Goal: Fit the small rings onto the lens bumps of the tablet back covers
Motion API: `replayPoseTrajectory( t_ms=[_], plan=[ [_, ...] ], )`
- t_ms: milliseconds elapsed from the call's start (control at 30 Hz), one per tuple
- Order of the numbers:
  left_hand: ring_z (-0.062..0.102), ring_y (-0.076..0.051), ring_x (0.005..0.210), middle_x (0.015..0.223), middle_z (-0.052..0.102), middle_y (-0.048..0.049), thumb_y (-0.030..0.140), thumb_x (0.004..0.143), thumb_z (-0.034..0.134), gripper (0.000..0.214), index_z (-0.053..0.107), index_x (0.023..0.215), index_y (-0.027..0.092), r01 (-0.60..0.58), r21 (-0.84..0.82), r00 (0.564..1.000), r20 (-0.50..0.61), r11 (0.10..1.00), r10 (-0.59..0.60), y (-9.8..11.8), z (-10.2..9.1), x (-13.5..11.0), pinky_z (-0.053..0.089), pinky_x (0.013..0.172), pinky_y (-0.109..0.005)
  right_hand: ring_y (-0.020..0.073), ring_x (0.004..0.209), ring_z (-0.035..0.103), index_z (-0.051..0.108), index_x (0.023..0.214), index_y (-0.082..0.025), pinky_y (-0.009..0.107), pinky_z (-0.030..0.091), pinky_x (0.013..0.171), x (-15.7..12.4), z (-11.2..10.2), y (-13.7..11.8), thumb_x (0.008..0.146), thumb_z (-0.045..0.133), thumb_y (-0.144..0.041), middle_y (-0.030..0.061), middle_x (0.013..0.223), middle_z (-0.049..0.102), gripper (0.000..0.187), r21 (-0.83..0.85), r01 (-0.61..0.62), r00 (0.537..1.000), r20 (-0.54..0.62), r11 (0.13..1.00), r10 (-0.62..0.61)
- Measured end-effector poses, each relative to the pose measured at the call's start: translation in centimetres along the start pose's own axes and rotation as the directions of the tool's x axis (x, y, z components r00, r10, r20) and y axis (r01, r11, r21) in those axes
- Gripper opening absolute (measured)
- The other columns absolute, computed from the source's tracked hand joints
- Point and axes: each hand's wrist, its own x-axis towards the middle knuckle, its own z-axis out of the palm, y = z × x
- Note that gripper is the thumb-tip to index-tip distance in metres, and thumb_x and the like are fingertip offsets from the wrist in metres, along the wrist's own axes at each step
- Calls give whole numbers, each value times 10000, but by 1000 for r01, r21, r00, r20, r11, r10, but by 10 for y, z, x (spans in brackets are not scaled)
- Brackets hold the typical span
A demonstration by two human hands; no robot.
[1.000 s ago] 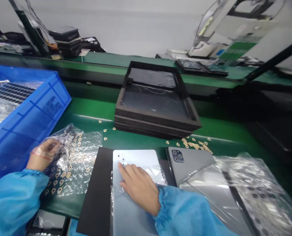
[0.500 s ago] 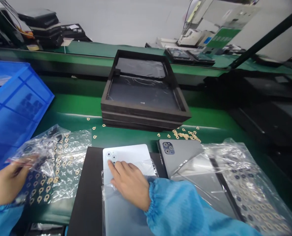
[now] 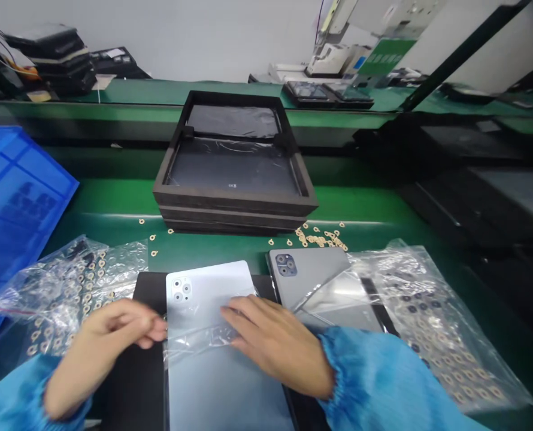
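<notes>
Two hands are in view, the left hand (image 3: 114, 329) and the right hand (image 3: 275, 341). On the worktop (image 3: 374, 221) I count two tablet back covers, one silver cover (image 3: 208, 287) and one grey cover (image 3: 311, 272). There is one black mat (image 3: 145, 383), one blue crate (image 3: 19, 203) and one stack of black trays (image 3: 235, 206), about three high. There are two plastic bags, the left bag (image 3: 64, 281) and the right bag (image 3: 432, 317). The loose gold rings (image 3: 320, 239) are too many to count.

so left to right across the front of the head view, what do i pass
blue crate, bag of gold rings, left hand, pale back panel, grey back panel, second parts bag
</notes>
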Motion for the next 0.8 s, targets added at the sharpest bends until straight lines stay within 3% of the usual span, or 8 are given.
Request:
replayPoseTrajectory(
  t_ms=[67,133,300,467,667,733,800],
  plan=[
    [694,-209,689,758,742,-77,630,628,725,479,696,805,185,109,-135,977,198,985,-81,26,35,19,562,623,-303,214,927,614,559,1155,-139,362,566,768,-19,-7,13,870,609,-207,88,1077,633,297,4,-38,997,-68,999,39],
    [707,-204,739,816,752,-82,625,623,741,502,693,851,181,184,-182,944,305,966,-122,46,60,34,565,658,-287,212,936,628,564,1150,-139,361,576,766,-34,-10,28,896,537,-175,103,1071,639,258,-2,-86,990,-112,996,85],
    [716,-225,836,901,756,-105,679,633,700,560,698,888,181,238,-165,915,369,957,-164,68,88,57,567,746,-311,215,955,643,581,1137,-125,361,593,779,-55,-14,62,926,472,-168,117,1053,647,242,15,-152,975,-162,988,152],
    [716,-219,822,883,759,-83,549,625,763,450,677,882,189,191,-76,903,405,979,-145,77,109,77,562,720,-309,210,962,638,583,1139,-141,358,587,803,-58,-15,90,948,430,-178,115,1066,643,247,57,-180,963,-192,982,188],
    [695,-169,720,800,749,-44,448,739,690,256,635,773,200,-11,-11,860,510,1000,15,87,137,104,534,635,-264,206,1002,607,575,1153,-134,359,571,838,-65,-5,110,955,437,-183,121,1091,618,246,219,-216,924,-270,952,272],
    [682,-163,757,813,734,-26,409,795,637,205,655,748,210,-178,30,839,526,983,136,91,146,113,529,684,-271,205,1008,597,585,1139,-153,360,567,835,-68,0,113,949,453,-179,115,1079,608,232,283,-242,894,-307,928,327],
    [656,-160,846,891,708,-9,364,839,604,184,668,730,230,-410,115,805,512,905,299,95,156,120,513,778,-289,198,1008,592,596,1124,-171,355,561,835,-69,3,116,944,465,-174,105,1067,600,223,360,-252,858,-346,898,379]
  ],
)
